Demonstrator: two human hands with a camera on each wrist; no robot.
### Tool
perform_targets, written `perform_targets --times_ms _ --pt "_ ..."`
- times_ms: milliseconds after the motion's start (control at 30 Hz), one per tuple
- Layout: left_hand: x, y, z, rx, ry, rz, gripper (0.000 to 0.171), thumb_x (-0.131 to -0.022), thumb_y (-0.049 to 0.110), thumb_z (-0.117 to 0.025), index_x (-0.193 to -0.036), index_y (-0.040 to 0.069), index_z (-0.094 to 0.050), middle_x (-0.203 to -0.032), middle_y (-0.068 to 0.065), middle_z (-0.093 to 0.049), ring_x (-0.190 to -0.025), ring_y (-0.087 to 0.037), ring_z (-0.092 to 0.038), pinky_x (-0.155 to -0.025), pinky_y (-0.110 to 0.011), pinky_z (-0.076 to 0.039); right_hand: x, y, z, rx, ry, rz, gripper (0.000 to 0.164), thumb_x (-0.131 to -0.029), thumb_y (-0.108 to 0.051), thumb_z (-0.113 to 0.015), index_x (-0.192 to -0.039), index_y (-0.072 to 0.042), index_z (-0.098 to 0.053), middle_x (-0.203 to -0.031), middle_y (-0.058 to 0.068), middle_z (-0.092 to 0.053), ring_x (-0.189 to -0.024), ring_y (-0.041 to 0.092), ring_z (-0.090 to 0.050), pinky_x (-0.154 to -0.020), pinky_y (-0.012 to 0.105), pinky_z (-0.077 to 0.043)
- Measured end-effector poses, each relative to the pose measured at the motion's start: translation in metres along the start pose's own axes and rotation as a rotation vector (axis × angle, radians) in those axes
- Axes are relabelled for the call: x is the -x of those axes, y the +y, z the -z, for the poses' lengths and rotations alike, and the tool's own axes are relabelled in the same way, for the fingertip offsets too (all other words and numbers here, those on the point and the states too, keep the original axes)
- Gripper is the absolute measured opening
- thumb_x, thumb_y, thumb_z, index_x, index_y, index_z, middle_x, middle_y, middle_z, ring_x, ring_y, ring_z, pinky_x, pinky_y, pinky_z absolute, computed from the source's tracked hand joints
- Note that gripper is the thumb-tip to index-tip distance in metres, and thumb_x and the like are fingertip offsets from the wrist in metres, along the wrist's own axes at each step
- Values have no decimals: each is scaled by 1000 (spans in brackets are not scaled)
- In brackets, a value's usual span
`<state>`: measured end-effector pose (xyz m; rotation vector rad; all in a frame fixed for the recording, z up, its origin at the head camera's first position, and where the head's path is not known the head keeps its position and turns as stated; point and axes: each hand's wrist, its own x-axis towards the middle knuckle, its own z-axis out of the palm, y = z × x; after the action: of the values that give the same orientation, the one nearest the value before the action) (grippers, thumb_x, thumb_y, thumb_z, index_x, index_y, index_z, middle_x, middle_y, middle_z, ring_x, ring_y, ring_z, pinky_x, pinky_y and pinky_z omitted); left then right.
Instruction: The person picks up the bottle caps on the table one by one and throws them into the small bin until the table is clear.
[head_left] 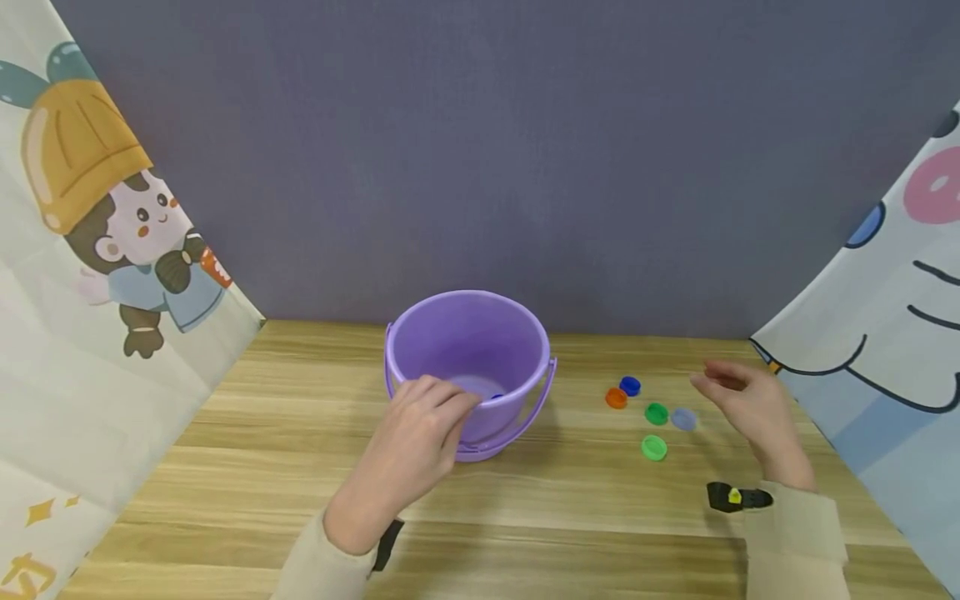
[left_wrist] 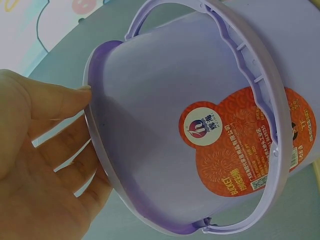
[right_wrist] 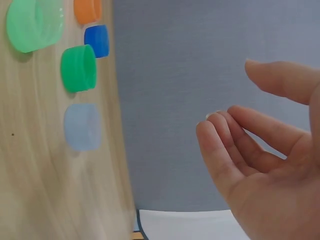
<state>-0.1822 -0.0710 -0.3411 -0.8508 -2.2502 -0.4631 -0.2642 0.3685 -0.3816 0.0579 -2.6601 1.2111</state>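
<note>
A purple plastic bucket [head_left: 495,423] stands upright, its handle [head_left: 542,400] lowered toward the front. My left hand [head_left: 411,433] grips the near-left rim, thumb [left_wrist: 60,102] on the outer side and the other fingers reaching behind the edge. Inside, a bit of something blue [head_left: 496,397] shows just past the rim. Over the right side of the table, my right hand [head_left: 757,408] hovers with thumb and fingers apart, holding nothing. Nearest to it is a translucent pale blue bottle cap [head_left: 683,419], with a green cap [head_left: 656,414] beside that.
Further caps lie close by: light green [head_left: 654,448], orange [head_left: 617,398] and dark blue [head_left: 630,386]. All sit on the wood-grain table [head_left: 585,533]. A grey-blue backdrop [head_left: 480,167] rises behind, and printed cloths [head_left: 97,400] hang at both sides.
</note>
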Motion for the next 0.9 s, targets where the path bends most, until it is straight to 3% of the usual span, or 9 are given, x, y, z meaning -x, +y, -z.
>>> perform_targets --times_ms 233,400,533,633,900 --pt "0 0 0 -2 1 3 19 -87 4 -73 -105 9 -76 -99 1 -74 -91 -19 -62 -80 -37 -50 -3 10 -4 -27 -65 -74 67 -99 -39 -65 -144 8 -50 -139 28 -55 -99 -8 -47 -74 11 -44" --pt "0 0 0 0 -2 4 19 -87 5 -73 -105 10 -76 -99 1 -74 -91 -19 -62 -80 -37 -50 -5 16 -7 -18 -117 -110 68 -100 -38 -64 -144 10 -47 -141 31 -52 -117 25 -55 -81 19 -45" --pt "0 0 2 5 -2 5 20 -87 5 -73 -105 10 -76 -100 1 -74 -91 -19 -62 -80 -37 -50 -4 16 -8 -17 -174 -157 74 -101 -42 -61 -147 12 -41 -145 34 -46 -129 47 -46 -94 43 -46" --pt "0 0 3 8 -2 5 20 -87 5 -73 -106 10 -76 -100 1 -74 -92 -19 -62 -81 -36 -50 -3 17 -9 9 -196 -168 75 -101 -42 -60 -147 13 -39 -146 36 -43 -130 51 -44 -98 56 -44" --pt "1 -1 6 4 5 0 20 -88 5 -72 -106 11 -76 -99 1 -74 -91 -19 -62 -80 -36 -50 -2 18 -10 124 -227 -139 70 -102 -38 -59 -142 17 -42 -143 39 -44 -126 57 -46 -97 62 -45"
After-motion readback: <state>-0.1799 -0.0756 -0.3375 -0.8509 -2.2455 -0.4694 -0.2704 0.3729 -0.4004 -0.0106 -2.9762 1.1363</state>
